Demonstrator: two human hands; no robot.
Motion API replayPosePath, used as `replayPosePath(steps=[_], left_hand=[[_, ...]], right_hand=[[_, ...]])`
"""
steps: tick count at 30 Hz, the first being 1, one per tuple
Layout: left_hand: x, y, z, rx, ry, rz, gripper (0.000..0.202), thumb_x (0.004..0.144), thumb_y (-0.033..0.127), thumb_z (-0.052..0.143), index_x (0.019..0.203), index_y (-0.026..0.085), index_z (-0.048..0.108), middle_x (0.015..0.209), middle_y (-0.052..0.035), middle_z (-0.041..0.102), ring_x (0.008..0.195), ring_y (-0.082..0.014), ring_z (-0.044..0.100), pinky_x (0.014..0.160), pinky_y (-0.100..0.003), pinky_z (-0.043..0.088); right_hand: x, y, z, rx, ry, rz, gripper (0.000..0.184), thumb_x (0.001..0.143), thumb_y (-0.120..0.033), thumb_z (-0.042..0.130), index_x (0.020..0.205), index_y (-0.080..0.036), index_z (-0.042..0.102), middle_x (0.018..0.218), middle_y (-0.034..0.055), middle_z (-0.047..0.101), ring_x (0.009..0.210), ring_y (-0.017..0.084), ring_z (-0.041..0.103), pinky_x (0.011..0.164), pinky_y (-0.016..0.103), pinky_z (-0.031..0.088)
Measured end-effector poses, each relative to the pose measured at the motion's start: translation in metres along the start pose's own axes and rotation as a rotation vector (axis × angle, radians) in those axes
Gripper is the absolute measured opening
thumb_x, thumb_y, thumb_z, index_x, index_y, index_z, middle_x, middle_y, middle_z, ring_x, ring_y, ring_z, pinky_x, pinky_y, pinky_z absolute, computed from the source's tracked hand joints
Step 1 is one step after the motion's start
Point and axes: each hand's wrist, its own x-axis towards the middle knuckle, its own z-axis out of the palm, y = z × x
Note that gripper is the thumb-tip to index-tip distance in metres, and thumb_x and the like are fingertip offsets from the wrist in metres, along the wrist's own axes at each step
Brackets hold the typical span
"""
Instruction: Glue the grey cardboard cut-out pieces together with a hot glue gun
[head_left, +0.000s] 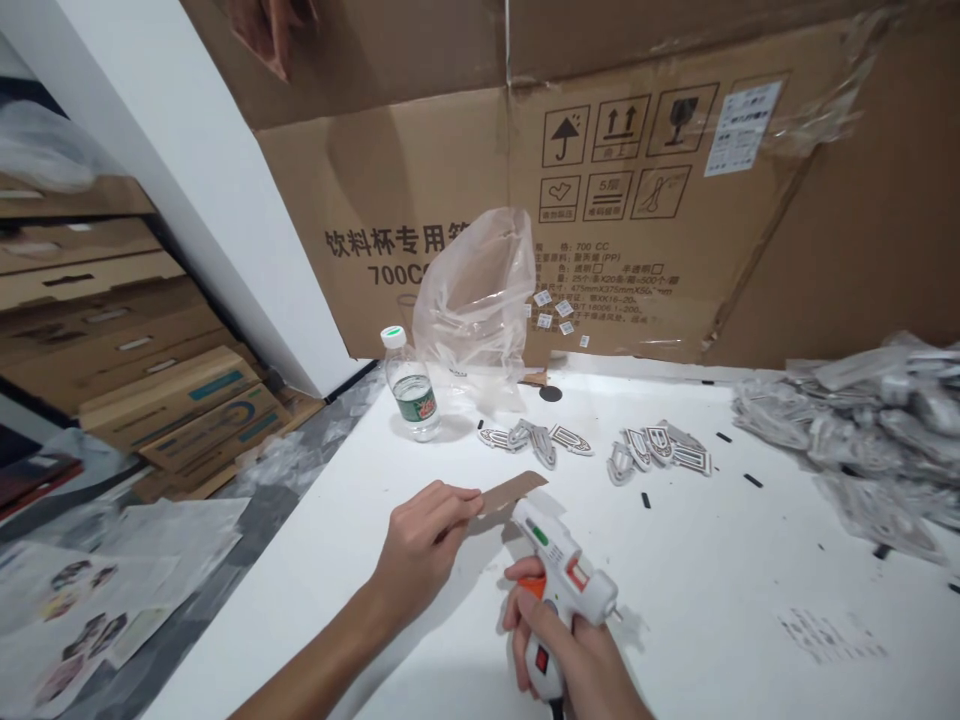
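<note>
My left hand [424, 545] pinches a narrow brown cardboard strip [514, 490] between thumb and fingers, holding it over the white table [675, 590]. My right hand [559, 640] grips a white hot glue gun [564, 560] by its handle, with fingers around the orange trigger. The gun sits just right of the strip, and I cannot tell whether they touch. Beyond both hands lie two loose groups of small die-cut printed pieces [525, 440] [652, 448], out of reach of my fingers.
A bulging heap of silvery bagged items [855, 430] covers the right of the table. A water bottle [411, 385] and clear plastic bag [476, 300] stand at the back against a printed cardboard sheet [637, 200]. Flat cartons [150, 390] and printed papers [97, 620] lie left, beyond the table edge.
</note>
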Motion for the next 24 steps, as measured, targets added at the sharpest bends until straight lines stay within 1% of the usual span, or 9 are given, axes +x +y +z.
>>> replayPosePath(steps=[1,5,6,8,11,14,17,20,24], left_hand=[[0.000,0.000,-0.001,-0.022,0.003,-0.085,0.018,0.103,0.008,0.062,0.101,0.023,0.072,0.101,-0.0033,0.080,0.090,-0.0176,0.074,0.076,-0.029,0.056],[0.004,-0.005,-0.007,-0.053,-0.001,-0.574,0.012,0.104,0.033,0.067,0.104,0.026,0.076,0.100,-0.0004,0.081,0.087,-0.0198,0.076,0.075,-0.031,0.058],[0.005,-0.008,-0.009,-0.020,-0.019,-0.640,0.014,0.101,0.037,0.069,0.106,0.026,0.077,0.103,0.0000,0.082,0.089,-0.0210,0.076,0.078,-0.033,0.059],[0.007,-0.013,-0.014,0.101,-0.059,-0.678,0.021,0.097,0.042,0.071,0.111,0.028,0.079,0.107,0.0005,0.083,0.090,-0.0231,0.077,0.081,-0.036,0.059],[0.008,-0.016,-0.018,0.338,-0.041,-0.634,0.031,0.095,0.049,0.072,0.118,0.028,0.079,0.105,-0.0009,0.082,0.085,-0.0247,0.076,0.079,-0.039,0.058],[0.009,-0.013,-0.019,0.477,0.055,-0.479,0.027,0.098,0.049,0.070,0.112,0.027,0.078,0.108,-0.0030,0.081,0.090,-0.0249,0.074,0.079,-0.038,0.056],[0.019,-0.008,-0.024,0.496,0.087,-0.278,0.016,0.103,0.038,0.067,0.096,0.025,0.074,0.100,-0.0026,0.079,0.092,-0.0232,0.072,0.079,-0.036,0.054],[0.039,-0.001,-0.031,0.504,0.127,-0.133,0.012,0.103,0.030,0.066,0.094,0.023,0.070,0.093,-0.0019,0.077,0.085,-0.0212,0.069,0.077,-0.035,0.052],[0.060,0.021,-0.034,0.443,0.182,-0.117,0.011,0.102,0.031,0.067,0.095,0.023,0.070,0.087,-0.0006,0.073,0.075,-0.0184,0.064,0.072,-0.033,0.050]], right_hand=[[-0.001,-0.001,0.001,0.006,0.022,-0.012,0.058,0.096,-0.074,0.070,0.114,-0.019,0.064,0.084,0.0036,0.070,0.051,0.015,0.059,0.059,0.031,0.044],[-0.006,-0.005,0.006,-0.007,0.070,-0.079,0.056,0.096,-0.074,0.072,0.111,-0.020,0.065,0.079,0.0017,0.068,0.053,0.015,0.058,0.060,0.032,0.045],[-0.008,-0.006,0.007,-0.018,0.071,-0.088,0.057,0.096,-0.074,0.072,0.109,-0.020,0.065,0.079,0.0014,0.068,0.053,0.016,0.058,0.062,0.033,0.046],[-0.010,-0.007,0.009,-0.022,0.087,-0.086,0.058,0.094,-0.076,0.073,0.109,-0.020,0.066,0.080,0.0016,0.068,0.054,0.016,0.059,0.063,0.033,0.048],[-0.009,-0.007,0.009,0.015,0.073,-0.066,0.062,0.093,-0.078,0.073,0.115,-0.020,0.065,0.084,0.0018,0.067,0.055,0.016,0.060,0.061,0.032,0.047],[-0.006,-0.008,0.007,0.055,-0.003,-0.111,0.064,0.094,-0.077,0.073,0.120,-0.020,0.064,0.087,0.0024,0.066,0.060,0.018,0.064,0.064,0.034,0.050],[-0.004,-0.010,0.006,0.082,-0.080,-0.121,0.065,0.092,-0.076,0.076,0.123,-0.020,0.063,0.093,0.0043,0.067,0.067,0.021,0.067,0.072,0.038,0.056],[-0.004,-0.011,0.008,0.149,-0.073,-0.096,0.067,0.088,-0.075,0.082,0.123,-0.021,0.063,0.097,0.0035,0.067,0.068,0.020,0.067,0.074,0.038,0.057],[-0.004,-0.010,0.012,0.191,-0.043,-0.075,0.073,0.083,-0.076,0.085,0.123,-0.020,0.064,0.097,0.0027,0.067,0.070,0.020,0.067,0.077,0.039,0.056]])
